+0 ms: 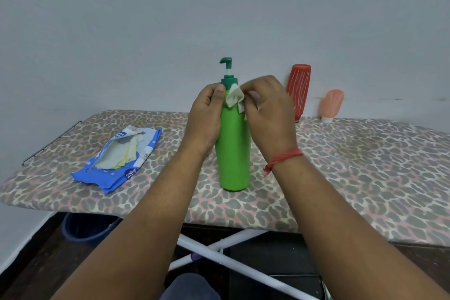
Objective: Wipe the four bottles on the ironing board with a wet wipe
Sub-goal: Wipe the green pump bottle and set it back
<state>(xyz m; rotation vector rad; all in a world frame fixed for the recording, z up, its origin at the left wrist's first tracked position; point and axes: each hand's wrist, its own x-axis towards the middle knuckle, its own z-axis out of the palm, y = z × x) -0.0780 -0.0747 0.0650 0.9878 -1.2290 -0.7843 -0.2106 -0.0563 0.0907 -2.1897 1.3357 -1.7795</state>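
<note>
1. Counting bottles first: only three show up on the leopard-print padded ironing board (353, 165), not four. One tall bright-green plastic pump bottle (234, 151) with a dark green pump head, one ribbed red plastic bottle (299, 90) and one small peach-pink squeeze tube (331, 105) standing on its white cap.
2. One crumpled off-white wet wipe (235, 97), plus one torn-open blue plastic wipes pack (121, 158) with pale sheets poking out.
3. Green pump bottle is the landmark here. It stands upright near the board's front edge, roughly mid-board.
4. Red bottle is behind and right of the green one, back by the grey wall. The pink tube is further right again, also by the wall, apart from the red one.
5. Wipes pack lies flat, well to the left of the green bottle.
6. Two hands, both up at the green bottle's shoulder. Left hand (207, 114) wraps the upper body from the left, fingers curled round it, thumb up against the dark green collar.
7. Right hand (267, 107) has its fingers curled in, pinching the wet wipe. The wipe sits between those fingertips and the bottle, pressed to the shoulder just under the collar, on the right side.
8. One red thread bracelet (283, 157) on the right wrist.
9. Below the board: white crossed metal legs (233, 253) and one dark blue bucket (85, 229), lower left of the bottle.
</note>
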